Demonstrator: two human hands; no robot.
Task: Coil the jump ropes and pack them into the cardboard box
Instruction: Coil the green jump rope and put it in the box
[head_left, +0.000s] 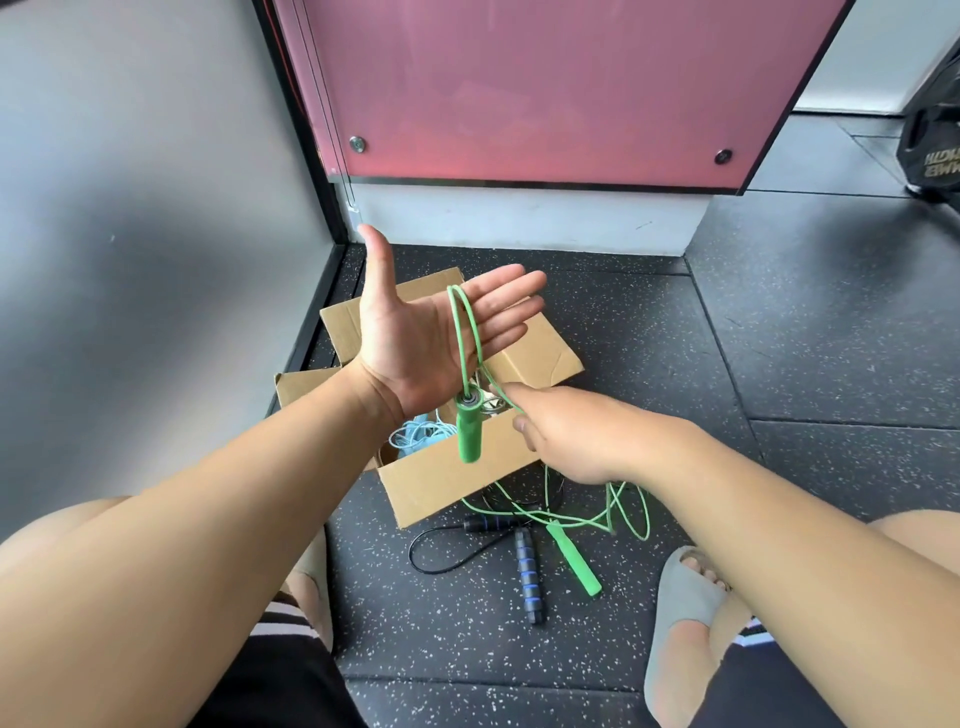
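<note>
Black speckled floor (779, 338) under cardboard box (447, 478)

The cardboard box (457, 467) is plain, dull brown card. The green jump rope (467, 332) looks like smooth, shiny plastic. The floor (779, 338) is dark, speckled rubber.

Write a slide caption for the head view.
A green jump rope looped over an open left hand, right hand pinching its cord, above the cardboard box.

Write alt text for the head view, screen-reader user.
A left hand, open palm up, carries a loop of a green jump rope, one handle dangling, while the right hand pinches its cord. Below, an open cardboard box holds a pale blue rope; a black rope lies on the floor.
</note>
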